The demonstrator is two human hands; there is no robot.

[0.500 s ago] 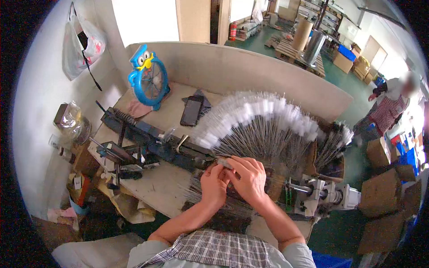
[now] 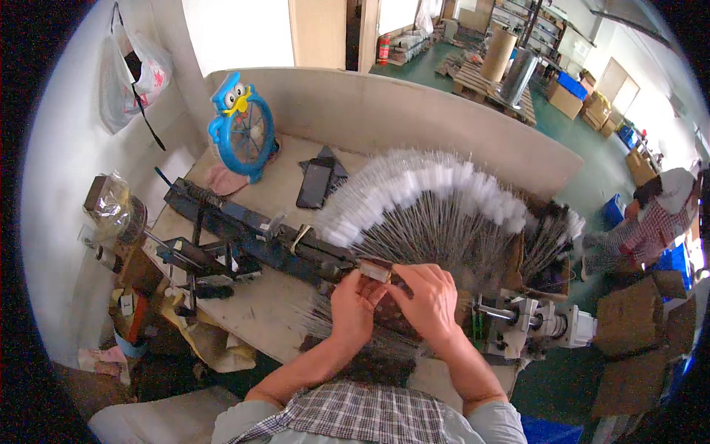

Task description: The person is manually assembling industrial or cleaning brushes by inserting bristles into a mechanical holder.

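Both hands work close together at the right end of a long dark metal fixture (image 2: 259,231). A small pale block (image 2: 375,271) lies there, just beyond my fingertips. My left hand (image 2: 353,309) is closed at the block's near left side, its thumb and fingers pressed together. At the block's right side my right hand (image 2: 429,302) is curled, thumb toward the left fingers. Whatever the fingers pinch is too small to make out. Beyond them, thin wire brushes (image 2: 436,189) with white bristle tips fan out over the table. More wire stems lie under my wrists, partly hidden.
A motor-like metal unit (image 2: 543,322) stands right of my hands, and a carton of brushes (image 2: 547,274) behind it. A phone (image 2: 316,183) and a blue duck-shaped fan (image 2: 244,133) sit farther back. A low partition (image 2: 414,100) borders the table. Another person (image 2: 651,222) is at the right.
My right hand has moved slightly right and back off the pale block, uncovering it. My left hand stays nearly in place. The person at the right has bent lower.
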